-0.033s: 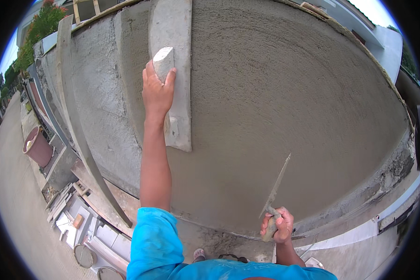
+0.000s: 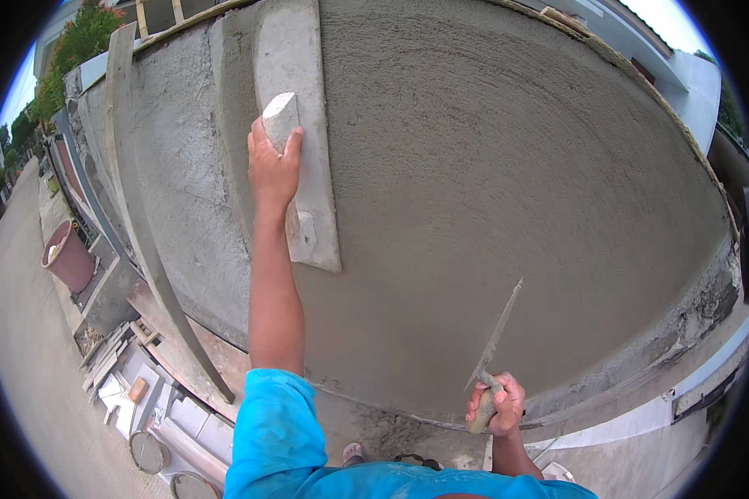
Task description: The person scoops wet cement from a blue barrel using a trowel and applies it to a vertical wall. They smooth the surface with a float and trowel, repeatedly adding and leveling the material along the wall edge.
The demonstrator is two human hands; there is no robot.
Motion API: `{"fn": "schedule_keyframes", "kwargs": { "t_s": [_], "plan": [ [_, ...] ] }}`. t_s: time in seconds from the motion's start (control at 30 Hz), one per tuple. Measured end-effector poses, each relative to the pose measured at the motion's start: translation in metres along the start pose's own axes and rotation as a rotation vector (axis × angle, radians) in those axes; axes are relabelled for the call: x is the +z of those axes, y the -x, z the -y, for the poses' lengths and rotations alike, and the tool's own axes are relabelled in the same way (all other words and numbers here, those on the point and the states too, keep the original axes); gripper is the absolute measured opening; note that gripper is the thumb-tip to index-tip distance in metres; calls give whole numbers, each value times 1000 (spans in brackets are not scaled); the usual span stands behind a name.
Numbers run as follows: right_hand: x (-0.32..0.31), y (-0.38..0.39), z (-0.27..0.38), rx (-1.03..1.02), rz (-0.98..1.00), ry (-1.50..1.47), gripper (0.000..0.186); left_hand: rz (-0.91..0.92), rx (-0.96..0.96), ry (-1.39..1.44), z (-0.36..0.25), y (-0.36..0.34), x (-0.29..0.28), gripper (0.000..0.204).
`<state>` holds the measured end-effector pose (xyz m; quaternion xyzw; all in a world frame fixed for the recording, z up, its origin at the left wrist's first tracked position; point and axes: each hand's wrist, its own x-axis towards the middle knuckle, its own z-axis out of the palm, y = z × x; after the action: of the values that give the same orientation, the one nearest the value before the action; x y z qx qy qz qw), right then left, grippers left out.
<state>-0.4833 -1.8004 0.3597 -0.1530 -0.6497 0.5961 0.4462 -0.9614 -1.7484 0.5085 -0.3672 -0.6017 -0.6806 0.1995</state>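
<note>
Just plain float [image 2: 310, 158], trowel [image 2: 494, 343] in hands [image 2: 274, 173]

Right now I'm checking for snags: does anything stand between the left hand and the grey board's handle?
Nothing visible: the left hand grips the handle of the grey board directly. The trowel in the right hand is lower, off to the right.

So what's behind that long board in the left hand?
Behind the long board is a grey plastered wall, visible on either side. The patch directly beneath the board and left hand is covered, so its surface can't be seen.
</note>
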Motion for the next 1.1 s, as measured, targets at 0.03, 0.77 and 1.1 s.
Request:
{"fn": "schedule_keyframes", "kwargs": {
  "t_s": [0.03,0.77,1.1],
  "plan": [
    [-1,5,-2,18,-14,-3,44,-4,-180,91,16,4,-12,51],
    [40,37,-42,236,152,307,46,-692,-1358,515,137,458,-49,73],
    [-17,62,-106,133,310,1048,40,-1240,-1587,384,152,538,-163,85]
  ]
}}
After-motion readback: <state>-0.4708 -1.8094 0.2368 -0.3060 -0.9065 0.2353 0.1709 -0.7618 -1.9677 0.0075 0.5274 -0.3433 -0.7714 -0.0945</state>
